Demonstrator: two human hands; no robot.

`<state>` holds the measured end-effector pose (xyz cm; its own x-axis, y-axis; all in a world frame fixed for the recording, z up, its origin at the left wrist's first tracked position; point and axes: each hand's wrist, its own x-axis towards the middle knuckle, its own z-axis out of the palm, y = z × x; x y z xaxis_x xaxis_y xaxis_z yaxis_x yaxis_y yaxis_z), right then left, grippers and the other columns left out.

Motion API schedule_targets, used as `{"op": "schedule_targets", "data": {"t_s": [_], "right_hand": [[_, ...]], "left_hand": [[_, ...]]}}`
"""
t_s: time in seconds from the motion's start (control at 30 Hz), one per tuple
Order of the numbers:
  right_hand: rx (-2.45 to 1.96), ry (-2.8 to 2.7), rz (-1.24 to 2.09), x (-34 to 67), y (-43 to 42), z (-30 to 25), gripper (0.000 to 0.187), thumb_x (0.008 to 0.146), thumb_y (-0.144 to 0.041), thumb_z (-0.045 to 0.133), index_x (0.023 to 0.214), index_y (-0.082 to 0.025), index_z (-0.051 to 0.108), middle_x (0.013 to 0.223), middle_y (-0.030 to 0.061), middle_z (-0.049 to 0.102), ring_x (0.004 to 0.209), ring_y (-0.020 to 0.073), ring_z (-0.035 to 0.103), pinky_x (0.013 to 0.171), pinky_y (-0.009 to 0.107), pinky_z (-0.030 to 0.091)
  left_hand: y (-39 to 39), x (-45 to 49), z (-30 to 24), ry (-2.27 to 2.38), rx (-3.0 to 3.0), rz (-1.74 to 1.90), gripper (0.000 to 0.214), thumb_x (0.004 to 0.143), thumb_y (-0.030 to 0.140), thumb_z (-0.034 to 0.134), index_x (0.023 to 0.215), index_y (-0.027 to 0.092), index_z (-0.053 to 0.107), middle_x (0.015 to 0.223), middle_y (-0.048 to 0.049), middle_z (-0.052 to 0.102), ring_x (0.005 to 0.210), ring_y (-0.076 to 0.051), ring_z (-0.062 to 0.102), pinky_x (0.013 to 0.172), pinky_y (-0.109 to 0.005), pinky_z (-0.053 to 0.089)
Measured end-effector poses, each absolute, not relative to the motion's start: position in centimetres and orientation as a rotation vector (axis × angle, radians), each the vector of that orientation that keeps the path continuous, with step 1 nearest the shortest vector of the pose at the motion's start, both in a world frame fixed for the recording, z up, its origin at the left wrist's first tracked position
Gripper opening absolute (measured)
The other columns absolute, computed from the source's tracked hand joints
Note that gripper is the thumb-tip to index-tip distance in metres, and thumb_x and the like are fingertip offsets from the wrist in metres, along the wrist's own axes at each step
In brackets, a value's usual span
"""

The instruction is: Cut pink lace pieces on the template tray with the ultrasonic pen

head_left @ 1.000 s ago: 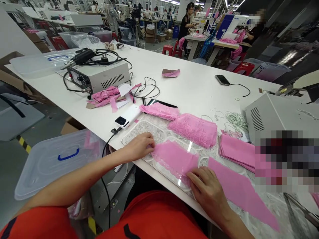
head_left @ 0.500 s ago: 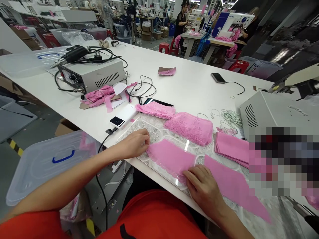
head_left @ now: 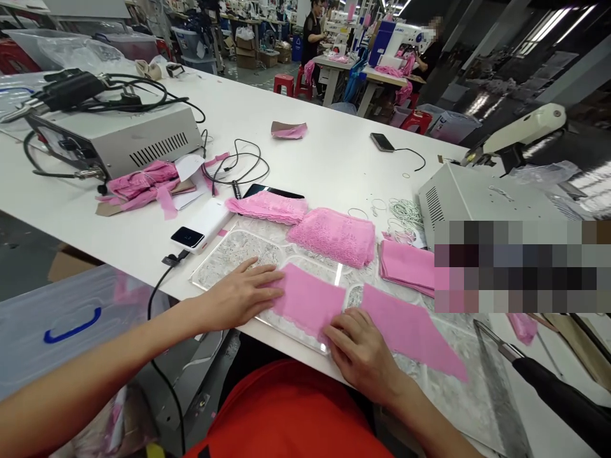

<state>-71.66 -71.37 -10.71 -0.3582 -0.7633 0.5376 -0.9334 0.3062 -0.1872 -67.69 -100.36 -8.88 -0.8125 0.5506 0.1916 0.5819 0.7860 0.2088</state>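
Left hand [head_left: 241, 294] lies flat with fingers spread, pressing the left edge of the pink lace piece [head_left: 310, 300] onto the clear template [head_left: 224, 254]; my right hand [head_left: 360, 346] rests palm down, fingers loosely together, on the lace's near right corner, touching the plain pink fabric strip [head_left: 410, 331] beside it. The lace sits on the template at the near edge of the counter [head_left: 324, 159]. I judge the thin lace could skid or wrinkle on the slick plastic if I push unevenly, and the template, lying close to the counter's edge, could slide toward my lap. Just behind lie two folded lace stacks [head_left: 334, 235] and a pile of pink fabric [head_left: 405, 264], crowding the far side. A power bank [head_left: 200, 229] with its cable sits just left of the template, and a dark-handled tool [head_left: 548, 381] lies to my right.
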Motion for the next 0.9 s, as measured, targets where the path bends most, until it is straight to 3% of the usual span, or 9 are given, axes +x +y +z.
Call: {"op": "schedule_targets", "data": {"t_s": [0.13,0.3,0.4,0.6,0.9], "right_hand": [[1.5,-2.258,0.737,-71.3,-70.7,-10.8,0.022,0.08,0.0,0.052,0.093,-0.016,0.061,0.083,0.0055,0.061,0.079,0.0171,0.053,0.073,0.034,0.046],[1.269,-2.297,0.762,-70.9,-67.5,-11.0,0.027,0.082,0.0,0.052,0.101,-0.017,0.061,0.088,0.0066,0.062,0.083,0.0175,0.057,0.074,0.033,0.049],[1.103,-2.322,0.664,-70.9,-64.2,-11.1,0.028,0.082,0.0,0.055,0.104,-0.017,0.061,0.09,0.0077,0.061,0.086,0.0185,0.058,0.076,0.034,0.05],[0.793,-2.343,0.498,-70.9,-57.8,-11.7,0.025,0.084,-0.008,0.058,0.105,-0.021,0.063,0.091,0.0059,0.063,0.085,0.0181,0.061,0.077,0.034,0.051],[0.339,-2.342,0.554,-69.4,-53.3,-12.4,0.016,0.088,-0.015,0.056,0.098,-0.021,0.067,0.093,0.0066,0.069,0.087,0.0181,0.067,0.078,0.032,0.057]], "left_hand": [[-100.3,-67.8,-9.4,-2.837,-0.886,-0.447,0.03,0.098,0.029,0.045,0.121,0.024,0.064,0.134,-0.0091,0.059,0.126,-0.026,0.052,0.113,-0.053,0.026],[-98.6,-68.2,-9.5,-2.795,-1.123,-0.536,0.041,0.095,0.029,0.052,0.136,0.029,0.052,0.147,-0.0059,0.045,0.139,-0.025,0.037,0.119,-0.048,0.02],[-97.7,-68.6,-9.3,-2.799,-1.245,-0.55,0.038,0.095,0.03,0.053,0.133,0.029,0.055,0.144,-0.0045,0.049,0.139,-0.024,0.038,0.12,-0.048,0.014],[-94.4,-71.0,-8.4,-2.718,-1.357,-0.505,0.032,0.099,0.022,0.042,0.126,0.022,0.06,0.136,-0.0059,0.058,0.134,-0.022,0.045,0.118,-0.044,0.021],[-84.6,-77.9,-8.9,-2.51,-1.776,-0.469,0.039,0.098,0.019,0.042,0.137,0.021,0.051,0.146,-0.0077,0.047,0.139,-0.024,0.038,0.119,-0.046,0.02]]}}
